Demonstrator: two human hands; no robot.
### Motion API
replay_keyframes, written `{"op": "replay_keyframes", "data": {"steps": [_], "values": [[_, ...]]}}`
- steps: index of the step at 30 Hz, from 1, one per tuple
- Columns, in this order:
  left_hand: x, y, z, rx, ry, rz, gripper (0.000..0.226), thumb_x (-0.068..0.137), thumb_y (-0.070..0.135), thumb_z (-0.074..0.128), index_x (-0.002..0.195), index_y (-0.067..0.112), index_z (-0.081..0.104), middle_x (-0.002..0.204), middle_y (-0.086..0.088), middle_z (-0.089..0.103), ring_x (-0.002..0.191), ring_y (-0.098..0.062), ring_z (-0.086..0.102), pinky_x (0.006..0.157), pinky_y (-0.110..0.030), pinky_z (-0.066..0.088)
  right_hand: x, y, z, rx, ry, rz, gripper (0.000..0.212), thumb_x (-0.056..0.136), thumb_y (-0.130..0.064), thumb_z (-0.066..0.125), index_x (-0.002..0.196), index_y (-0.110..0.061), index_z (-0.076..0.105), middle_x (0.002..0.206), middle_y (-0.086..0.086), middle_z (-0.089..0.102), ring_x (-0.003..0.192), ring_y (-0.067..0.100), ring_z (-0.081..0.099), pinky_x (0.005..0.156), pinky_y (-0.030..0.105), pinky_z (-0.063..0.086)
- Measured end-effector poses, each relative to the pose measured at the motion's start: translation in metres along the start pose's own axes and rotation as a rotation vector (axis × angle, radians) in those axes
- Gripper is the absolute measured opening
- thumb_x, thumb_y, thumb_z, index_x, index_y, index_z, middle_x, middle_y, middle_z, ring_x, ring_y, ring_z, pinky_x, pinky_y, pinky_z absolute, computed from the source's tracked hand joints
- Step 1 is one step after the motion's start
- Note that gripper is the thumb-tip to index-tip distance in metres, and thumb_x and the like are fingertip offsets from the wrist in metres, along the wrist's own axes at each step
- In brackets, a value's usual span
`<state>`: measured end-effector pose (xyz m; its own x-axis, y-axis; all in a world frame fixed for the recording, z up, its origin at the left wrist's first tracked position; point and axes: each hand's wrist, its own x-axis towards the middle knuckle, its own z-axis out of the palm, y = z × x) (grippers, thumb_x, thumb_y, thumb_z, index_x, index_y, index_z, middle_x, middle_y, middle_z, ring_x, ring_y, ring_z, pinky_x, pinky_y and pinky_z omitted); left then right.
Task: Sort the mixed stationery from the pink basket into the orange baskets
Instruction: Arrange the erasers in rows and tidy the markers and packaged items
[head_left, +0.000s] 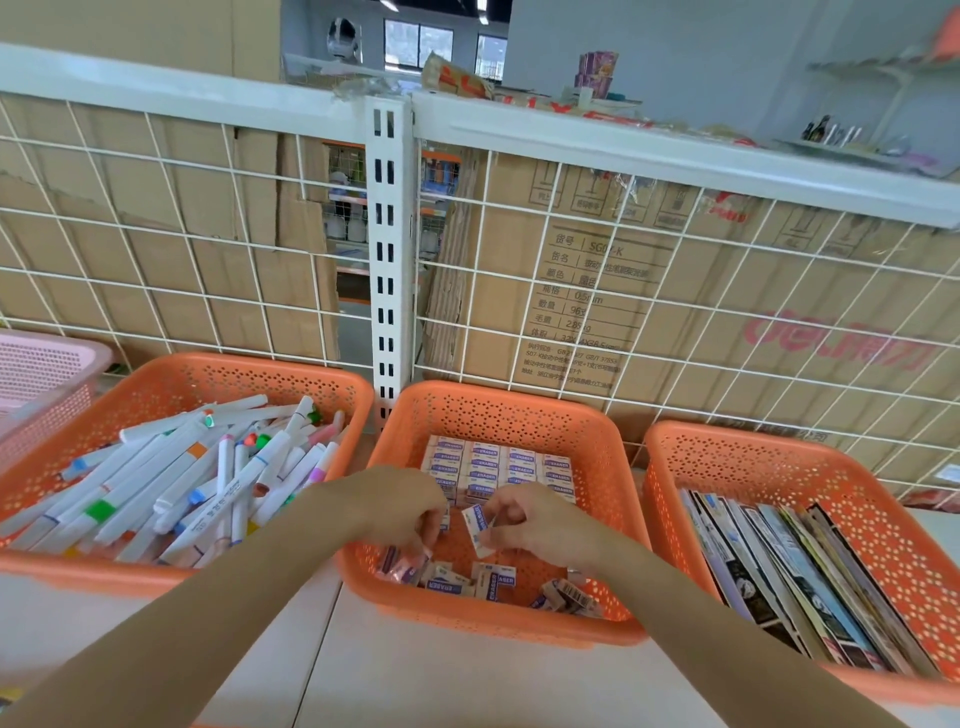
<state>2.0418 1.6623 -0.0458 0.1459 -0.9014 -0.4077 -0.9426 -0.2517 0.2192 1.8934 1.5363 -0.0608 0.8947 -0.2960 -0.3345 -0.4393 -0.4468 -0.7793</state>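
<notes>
Item 1: middle orange perforated plastic basket (498, 410), on the white surface (415, 686). Holds neat rows of white-and-blue boxed erasers (498, 467) printed "ERASER" at the back, and loose erasers (488, 582) of the same print scattered at the front.

Item 2: hands, both inside this basket, close together. Right hand (535, 525) pinches one white-and-blue eraser (479, 522) above the loose pile. Left hand (410, 512) has its fingers curled down among the loose stock; whether it holds anything cannot be told.

Item 3: left orange perforated basket (234, 374), heaped with white-barrelled marker pens (171, 483) with coloured bands.

Item 4: right orange perforated basket (779, 457), holding thin illustrated booklets (789, 566) stood on edge.

Item 5: pink perforated basket (47, 358), far left, just beside the marker basket.

Item 6: brown cardboard carton (597, 291) behind the white wire grid; readable print "0.5mm", red "deli" logo.
</notes>
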Motion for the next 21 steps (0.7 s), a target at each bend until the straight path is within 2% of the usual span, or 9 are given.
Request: {"op": "replay_keyframes", "data": {"steps": [3, 5, 7, 10, 14, 16, 19, 21], "values": [[0.000, -0.003, -0.004, -0.416, 0.101, 0.052, 0.012, 0.081, 0.016, 0.071, 0.083, 0.016, 0.059, 0.080, -0.001, 0.068, 0.063, -0.009, 0.062, 0.064, -0.030, 0.053, -0.003, 0.000, -0.001, 0.034, 0.003, -0.012, 0.021, 0.087, -0.009, 0.064, 0.105, -0.012, 0.054, 0.096, 0.011, 0.068, 0.084, 0.018, 0.064, 0.079, 0.030, 0.052], [0.000, -0.005, -0.006, -0.721, 0.147, 0.042, 0.015, 0.082, 0.008, 0.070, 0.084, 0.015, 0.056, 0.082, -0.008, 0.068, 0.060, -0.014, 0.066, 0.054, -0.031, 0.056, -0.004, 0.000, 0.000, 0.135, 0.008, -0.012, 0.016, 0.087, -0.005, 0.062, 0.102, -0.007, 0.055, 0.092, 0.015, 0.067, 0.077, 0.019, 0.065, 0.072, 0.028, 0.055], [-0.001, -0.001, -0.007, -0.841, 0.176, 0.064, 0.018, 0.082, 0.005, 0.069, 0.088, 0.014, 0.054, 0.084, -0.010, 0.066, 0.061, -0.015, 0.067, 0.048, -0.026, 0.053, -0.006, -0.002, 0.001, 0.256, 0.012, -0.004, 0.008, 0.088, -0.002, 0.060, 0.095, -0.003, 0.057, 0.082, 0.012, 0.066, 0.069, 0.017, 0.064, 0.067, 0.026, 0.056], [0.000, 0.002, -0.007, -0.894, 0.213, 0.079, 0.020, 0.081, 0.005, 0.069, 0.090, 0.014, 0.053, 0.081, -0.007, 0.064, 0.060, -0.014, 0.066, 0.049, -0.025, 0.053, -0.008, -0.003, 0.000, 0.361, 0.015, 0.004, 0.005, 0.088, -0.002, 0.060, 0.089, -0.007, 0.059, 0.076, 0.008, 0.066, 0.065, 0.016, 0.065, 0.069, 0.030, 0.056], [0.000, 0.004, -0.005, -0.909, 0.254, 0.097, 0.019, 0.081, 0.006, 0.069, 0.088, 0.012, 0.053, 0.078, -0.004, 0.065, 0.059, -0.012, 0.065, 0.049, -0.024, 0.052, -0.010, -0.004, -0.005, 0.457, 0.026, 0.014, 0.018, 0.087, -0.001, 0.059, 0.105, -0.001, 0.059, 0.082, 0.014, 0.066, 0.068, 0.019, 0.065, 0.068, 0.030, 0.057], [0.002, 0.006, -0.005, -0.914, 0.283, 0.106, 0.017, 0.081, 0.004, 0.069, 0.085, 0.010, 0.054, 0.076, -0.004, 0.066, 0.059, -0.011, 0.065, 0.047, -0.021, 0.050, -0.011, -0.005, -0.007, 0.491, 0.035, 0.019, 0.017, 0.088, -0.002, 0.059, 0.105, -0.001, 0.059, 0.084, 0.015, 0.063, 0.067, 0.018, 0.064, 0.066, 0.029, 0.057], [0.004, 0.008, -0.005, -0.953, 0.326, 0.135, 0.014, 0.081, 0.002, 0.068, 0.081, 0.007, 0.055, 0.071, -0.006, 0.065, 0.056, -0.010, 0.062, 0.045, -0.020, 0.048, -0.013, -0.008, -0.009, 0.479, 0.027, 0.006, 0.013, 0.088, -0.006, 0.062, 0.101, -0.004, 0.061, 0.078, 0.009, 0.063, 0.065, 0.016, 0.062, 0.063, 0.025, 0.056], [0.005, 0.010, -0.005, -0.959, 0.351, 0.149, 0.014, 0.080, 0.003, 0.070, 0.080, 0.007, 0.057, 0.073, -0.011, 0.065, 0.054, -0.008, 0.061, 0.046, -0.020, 0.049, -0.013, -0.010, -0.009, 0.455, 0.035, -0.006, 0.018, 0.087, -0.010, 0.064, 0.103, 0.000, 0.061, 0.078, 0.009, 0.063, 0.064, 0.016, 0.063, 0.062, 0.024, 0.057]]}}
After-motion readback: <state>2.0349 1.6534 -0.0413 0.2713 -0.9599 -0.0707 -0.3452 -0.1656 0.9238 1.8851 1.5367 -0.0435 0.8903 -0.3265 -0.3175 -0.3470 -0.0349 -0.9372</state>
